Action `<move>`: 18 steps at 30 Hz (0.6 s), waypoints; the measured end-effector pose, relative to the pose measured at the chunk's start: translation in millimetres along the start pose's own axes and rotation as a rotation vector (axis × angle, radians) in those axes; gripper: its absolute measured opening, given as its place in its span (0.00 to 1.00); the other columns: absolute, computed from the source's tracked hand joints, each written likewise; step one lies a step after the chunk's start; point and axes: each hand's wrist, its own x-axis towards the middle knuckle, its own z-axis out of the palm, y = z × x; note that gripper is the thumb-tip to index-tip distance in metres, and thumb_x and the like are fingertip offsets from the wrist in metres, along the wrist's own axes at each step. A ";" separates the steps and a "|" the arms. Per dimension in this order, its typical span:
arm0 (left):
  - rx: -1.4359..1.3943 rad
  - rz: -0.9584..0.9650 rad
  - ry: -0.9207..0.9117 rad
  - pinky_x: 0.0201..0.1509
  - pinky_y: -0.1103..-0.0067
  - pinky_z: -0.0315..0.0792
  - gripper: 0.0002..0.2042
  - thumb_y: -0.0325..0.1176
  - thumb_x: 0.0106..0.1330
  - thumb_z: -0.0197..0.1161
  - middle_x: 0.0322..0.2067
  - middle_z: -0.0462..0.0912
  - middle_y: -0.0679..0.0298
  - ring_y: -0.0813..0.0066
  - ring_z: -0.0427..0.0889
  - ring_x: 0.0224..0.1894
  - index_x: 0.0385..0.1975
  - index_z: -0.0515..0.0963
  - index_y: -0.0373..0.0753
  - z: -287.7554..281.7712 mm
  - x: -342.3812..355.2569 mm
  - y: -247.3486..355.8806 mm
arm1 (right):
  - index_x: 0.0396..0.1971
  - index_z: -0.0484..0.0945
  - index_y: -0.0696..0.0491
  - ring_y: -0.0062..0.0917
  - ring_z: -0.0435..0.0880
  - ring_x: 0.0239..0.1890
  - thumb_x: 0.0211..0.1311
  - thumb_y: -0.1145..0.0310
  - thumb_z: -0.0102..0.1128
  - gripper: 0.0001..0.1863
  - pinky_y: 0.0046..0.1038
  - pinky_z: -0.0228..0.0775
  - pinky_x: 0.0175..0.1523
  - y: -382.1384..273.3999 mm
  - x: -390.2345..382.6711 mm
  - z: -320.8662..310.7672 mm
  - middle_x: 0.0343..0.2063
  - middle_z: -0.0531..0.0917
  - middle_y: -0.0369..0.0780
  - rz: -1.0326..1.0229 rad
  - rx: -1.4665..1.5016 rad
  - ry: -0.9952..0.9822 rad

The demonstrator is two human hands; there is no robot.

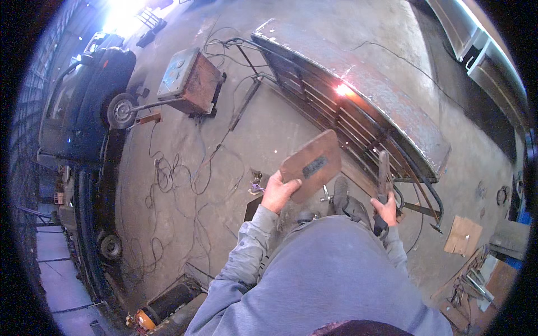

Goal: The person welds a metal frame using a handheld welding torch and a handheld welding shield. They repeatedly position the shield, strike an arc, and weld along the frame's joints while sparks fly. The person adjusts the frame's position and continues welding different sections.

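My left hand (277,192) grips the edge of a flat brown welding hand shield (324,182) with a small dark window, thumb on its face. The shield is tilted in front of my body. Off to the right, my right hand (386,210) is closed around a welding electrode holder (384,173), its long end pointing away from me. Beyond both hands a long, worn metal panel with a barred frame (358,131) lies across the floor. A bright orange-white spot (343,89) glows at its edge, apart from both hands.
A rusty welding machine (190,84) stands at the far left, with cables (168,173) looped over the floor. A dark vehicle (84,106) is at the left. A gas cylinder (171,299) lies lower left. A brown board (463,235) and scrap metal (476,285) lie right.
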 end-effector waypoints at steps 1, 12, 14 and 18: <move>0.011 0.012 -0.022 0.60 0.74 0.74 0.24 0.25 0.63 0.66 0.52 0.85 0.65 0.76 0.81 0.53 0.61 0.77 0.35 5.4 1.1 -2.1 | 0.66 0.70 0.56 0.34 0.83 0.51 0.53 0.61 0.74 0.39 0.36 0.74 0.58 -13.1 -13.0 -4.7 0.50 0.84 0.51 0.079 0.033 0.024; 0.197 0.012 -0.234 0.60 0.74 0.75 0.25 0.27 0.62 0.67 0.51 0.87 0.60 0.73 0.83 0.53 0.61 0.77 0.33 -39.6 -93.6 -47.9 | 0.62 0.74 0.62 0.51 0.78 0.58 0.47 0.59 0.76 0.41 0.42 0.69 0.65 159.1 -188.0 9.7 0.54 0.79 0.58 0.008 -0.154 0.470; 0.302 0.031 -0.273 0.60 0.74 0.76 0.25 0.29 0.62 0.67 0.51 0.87 0.59 0.73 0.84 0.52 0.61 0.78 0.33 -35.2 -102.8 -46.6 | 0.63 0.74 0.63 0.54 0.76 0.59 0.47 0.59 0.76 0.42 0.42 0.69 0.66 154.3 -212.3 -3.2 0.55 0.78 0.60 0.060 -0.281 0.495; 0.388 0.080 -0.350 0.59 0.74 0.77 0.25 0.31 0.62 0.68 0.49 0.88 0.57 0.72 0.86 0.51 0.61 0.79 0.35 -14.4 -114.2 -42.8 | 0.61 0.74 0.62 0.54 0.77 0.57 0.48 0.61 0.73 0.38 0.44 0.69 0.63 165.3 -245.7 -24.1 0.51 0.79 0.58 0.019 -0.304 0.570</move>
